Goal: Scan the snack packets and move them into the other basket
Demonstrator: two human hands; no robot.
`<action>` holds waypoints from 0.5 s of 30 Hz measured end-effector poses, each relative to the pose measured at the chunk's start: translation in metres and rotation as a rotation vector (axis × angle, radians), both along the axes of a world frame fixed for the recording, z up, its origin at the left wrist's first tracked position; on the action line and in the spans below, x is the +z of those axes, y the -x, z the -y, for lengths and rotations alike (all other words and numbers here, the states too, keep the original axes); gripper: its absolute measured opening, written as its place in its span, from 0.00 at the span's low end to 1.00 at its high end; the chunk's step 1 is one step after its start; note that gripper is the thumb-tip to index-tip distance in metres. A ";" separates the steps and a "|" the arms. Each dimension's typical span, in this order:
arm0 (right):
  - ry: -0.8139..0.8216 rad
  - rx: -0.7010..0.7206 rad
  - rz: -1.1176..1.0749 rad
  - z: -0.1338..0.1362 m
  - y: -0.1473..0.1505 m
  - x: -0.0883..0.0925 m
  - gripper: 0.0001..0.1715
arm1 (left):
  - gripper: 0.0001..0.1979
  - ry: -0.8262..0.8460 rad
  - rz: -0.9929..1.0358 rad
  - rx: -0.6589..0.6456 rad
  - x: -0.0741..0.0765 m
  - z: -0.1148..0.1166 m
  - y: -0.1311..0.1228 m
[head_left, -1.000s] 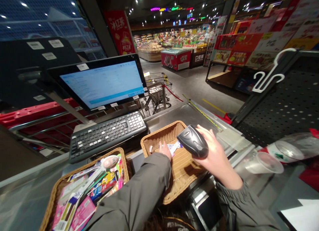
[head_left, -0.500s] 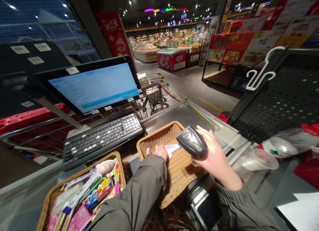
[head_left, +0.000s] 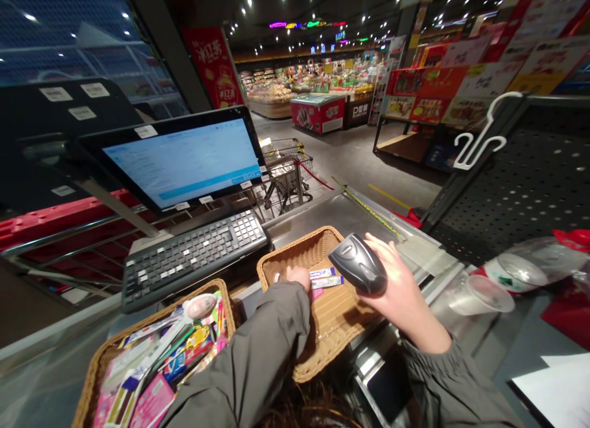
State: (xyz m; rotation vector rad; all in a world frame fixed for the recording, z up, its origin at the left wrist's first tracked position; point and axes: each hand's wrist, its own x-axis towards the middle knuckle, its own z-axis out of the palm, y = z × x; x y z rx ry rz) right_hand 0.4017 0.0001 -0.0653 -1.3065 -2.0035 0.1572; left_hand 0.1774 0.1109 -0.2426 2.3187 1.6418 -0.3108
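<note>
My right hand [head_left: 391, 280] is wrapped round a black barcode scanner [head_left: 358, 263], held above the right side of a wicker basket [head_left: 318, 360]. Down inside that basket, toward its far left, is my left hand [head_left: 297, 277], its fingers mostly hidden by the hand and sleeve. Slim white-and-purple packets [head_left: 326, 279] lie beside its fingers on the basket floor, with something pink under them. To the left, a second wicker basket [head_left: 87, 372] is full of mixed small goods, including pens, a pink packet [head_left: 153, 401] and a pale oval-headed item [head_left: 200, 306].
A keyboard [head_left: 193, 256] and a lit monitor [head_left: 188, 160] stand at the left. On the right are a plastic cup [head_left: 482, 294], a clear container with a red lid and white paper [head_left: 553, 388]. Ahead, a shopping cart [head_left: 286, 170] stands past the metal counter [head_left: 318, 210].
My left hand has shifted slightly within the basket, and two slim packets now show more fully beside it. The scanner in my right hand stays nearly still; the view has moved slightly.
</note>
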 end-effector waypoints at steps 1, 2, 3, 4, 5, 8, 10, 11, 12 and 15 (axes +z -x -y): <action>-0.004 0.000 0.000 0.001 0.001 0.000 0.29 | 0.18 0.012 -0.013 0.021 0.003 -0.001 0.000; -0.004 -0.002 0.001 0.002 0.001 0.000 0.29 | 0.18 0.013 -0.027 0.045 0.006 -0.002 -0.001; -0.002 -0.006 0.002 0.004 0.002 0.000 0.28 | 0.18 0.001 -0.028 0.059 0.010 -0.003 -0.003; 0.001 -0.010 0.004 0.005 0.003 0.001 0.28 | 0.18 -0.010 -0.019 0.066 0.015 -0.003 -0.004; 0.002 -0.015 0.007 0.007 0.003 0.001 0.28 | 0.17 -0.025 -0.001 0.070 0.021 -0.002 -0.006; -0.019 -0.026 0.018 0.011 0.005 0.002 0.27 | 0.10 -0.083 0.091 0.062 0.045 -0.001 -0.009; -0.048 -0.039 0.027 0.014 0.007 0.002 0.27 | 0.07 -0.135 0.171 0.049 0.064 0.000 -0.007; -0.062 -0.050 0.032 0.015 0.008 0.002 0.27 | 0.07 -0.162 0.209 0.043 0.075 0.001 -0.004; -0.075 -0.062 0.036 0.016 0.009 0.002 0.27 | 0.07 -0.188 0.243 0.039 0.085 0.002 0.000; -0.106 -0.094 0.048 0.019 0.015 0.003 0.30 | 0.08 -0.267 0.311 0.038 0.120 0.008 0.018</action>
